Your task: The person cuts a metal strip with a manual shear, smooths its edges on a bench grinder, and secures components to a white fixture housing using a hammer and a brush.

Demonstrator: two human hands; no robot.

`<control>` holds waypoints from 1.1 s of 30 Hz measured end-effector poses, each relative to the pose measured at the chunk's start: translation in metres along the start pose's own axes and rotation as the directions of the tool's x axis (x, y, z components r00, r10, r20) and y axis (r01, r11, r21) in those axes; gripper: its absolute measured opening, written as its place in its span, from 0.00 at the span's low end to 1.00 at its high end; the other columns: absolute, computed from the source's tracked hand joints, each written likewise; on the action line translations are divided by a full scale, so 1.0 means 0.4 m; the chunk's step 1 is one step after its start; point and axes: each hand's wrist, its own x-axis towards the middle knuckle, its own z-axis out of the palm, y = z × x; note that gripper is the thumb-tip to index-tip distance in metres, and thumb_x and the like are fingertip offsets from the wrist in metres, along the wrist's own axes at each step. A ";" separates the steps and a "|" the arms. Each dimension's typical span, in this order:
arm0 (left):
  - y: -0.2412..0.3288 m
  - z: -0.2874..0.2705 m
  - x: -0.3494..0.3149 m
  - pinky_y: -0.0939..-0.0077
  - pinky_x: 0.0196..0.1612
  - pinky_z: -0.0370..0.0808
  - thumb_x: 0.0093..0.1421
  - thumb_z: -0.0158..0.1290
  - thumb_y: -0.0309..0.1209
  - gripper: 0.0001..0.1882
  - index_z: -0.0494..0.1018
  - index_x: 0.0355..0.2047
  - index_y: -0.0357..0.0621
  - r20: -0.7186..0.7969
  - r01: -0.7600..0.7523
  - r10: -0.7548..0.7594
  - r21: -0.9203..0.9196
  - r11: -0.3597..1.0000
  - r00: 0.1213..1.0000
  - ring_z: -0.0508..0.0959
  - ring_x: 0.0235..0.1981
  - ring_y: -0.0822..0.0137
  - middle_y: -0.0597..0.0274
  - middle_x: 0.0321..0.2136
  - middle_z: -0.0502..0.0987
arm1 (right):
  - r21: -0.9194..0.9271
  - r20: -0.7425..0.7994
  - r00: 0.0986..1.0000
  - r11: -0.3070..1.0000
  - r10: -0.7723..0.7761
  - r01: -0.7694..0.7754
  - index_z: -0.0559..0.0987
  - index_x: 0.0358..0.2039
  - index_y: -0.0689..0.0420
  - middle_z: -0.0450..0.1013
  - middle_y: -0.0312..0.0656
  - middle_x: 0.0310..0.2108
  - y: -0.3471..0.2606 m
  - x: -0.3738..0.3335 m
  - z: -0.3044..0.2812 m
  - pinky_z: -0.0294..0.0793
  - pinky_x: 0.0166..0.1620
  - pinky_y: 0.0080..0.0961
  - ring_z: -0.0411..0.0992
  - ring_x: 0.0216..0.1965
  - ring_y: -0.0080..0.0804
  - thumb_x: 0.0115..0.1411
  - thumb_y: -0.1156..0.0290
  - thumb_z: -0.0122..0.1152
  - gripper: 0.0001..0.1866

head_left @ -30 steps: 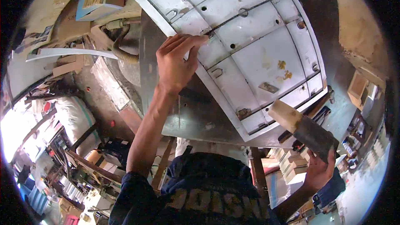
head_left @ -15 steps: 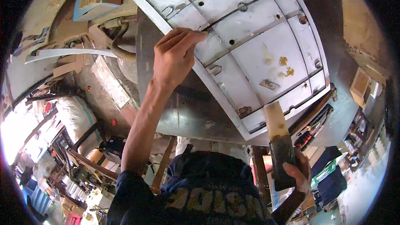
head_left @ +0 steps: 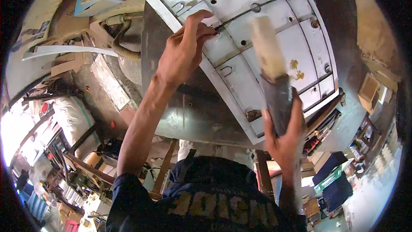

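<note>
A white curved panel, crossed by dark lines and dotted with small holes, lies tilted on a dark work surface. Over its left edge reaches my left hand, index finger lifted apart from the others. Its lower fingertips are at the end of a dark line on the panel; whether they touch it I cannot tell. My right hand grips a flat tool with a dark handle and a pale cream block-like end, which is smeared by motion above the panel. The tool's exact kind is unclear.
Brown-yellow stains mark the panel's right half. Tools with red handles lie by its lower right edge. A ribbed hose and cardboard are at the left, with a white sack below them. An open wooden box stands at the right.
My right hand has swung the tool up and left from the panel's lower edge to above its middle. My left index finger has lifted away from the thumb. The view has shifted slightly.
</note>
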 end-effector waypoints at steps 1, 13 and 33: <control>0.000 -0.005 -0.002 0.73 0.29 0.75 0.61 0.45 0.15 0.27 0.58 0.59 0.49 0.026 0.043 -0.042 -0.028 0.999 0.999 0.77 0.28 0.62 0.49 0.41 0.79 | 0.012 0.018 1.000 1.000 -0.023 0.023 0.63 0.60 0.66 0.71 0.60 0.45 -0.006 0.016 0.019 0.74 0.45 0.44 0.73 0.44 0.58 0.58 0.70 0.64 0.32; 0.059 -0.049 0.012 0.73 0.30 0.76 0.57 0.45 0.15 0.32 0.56 0.61 0.51 0.224 0.394 -0.353 -0.179 0.901 0.908 0.78 0.26 0.65 0.50 0.46 0.79 | -0.071 0.091 0.991 0.992 -0.098 0.105 0.61 0.61 0.67 0.71 0.62 0.46 -0.017 0.022 0.058 0.75 0.45 0.45 0.73 0.45 0.61 0.58 0.71 0.62 0.32; -0.154 -0.085 -0.317 0.63 0.48 0.71 0.69 0.47 0.36 0.18 0.65 0.54 0.39 -0.627 0.546 -0.456 -0.057 0.836 0.632 0.77 0.43 0.58 0.46 0.45 0.78 | -0.134 0.160 0.981 0.983 -0.106 0.128 0.64 0.59 0.68 0.72 0.59 0.44 -0.045 0.049 0.065 0.76 0.44 0.41 0.75 0.41 0.56 0.56 0.68 0.67 0.34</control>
